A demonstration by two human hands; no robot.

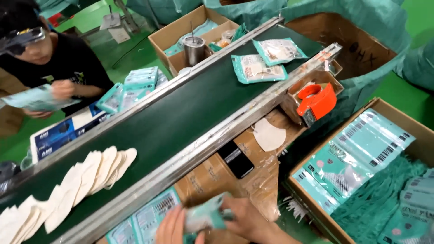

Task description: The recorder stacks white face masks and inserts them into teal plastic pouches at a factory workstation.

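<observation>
Holding a teal mask packet [205, 217] between both hands at the bottom centre of the frame, you have your left hand [172, 228] closed on its near end and your right hand [242, 219] gripping the far end, fingers curled around it. The packet is blurred, so you cannot tell how it is turned. Just left of your hands, at the bottom edge, a stack of flat teal packets [142, 221] lies beside the metal rail of the conveyor belt [181, 113], which runs diagonally from lower left to upper right.

On the belt at lower left, white masks [86, 178] lie fanned and overlapping. Toward the upper right of the belt, two filled packets [266, 61] rest side by side. Right of the rail near the centre, a black phone [236, 159] lies on a taped cardboard box [217, 178], with one loose white mask [268, 134] just beyond it. An orange tape dispenser [316, 101] sits in a small box at centre right. In the lower right, an open carton [389, 180] holds more teal packets.

Across the belt at upper left, another person [49, 58] in a black shirt holds a packet [36, 98] in both hands. A steel cup [194, 49] stands in a carton at top centre.
</observation>
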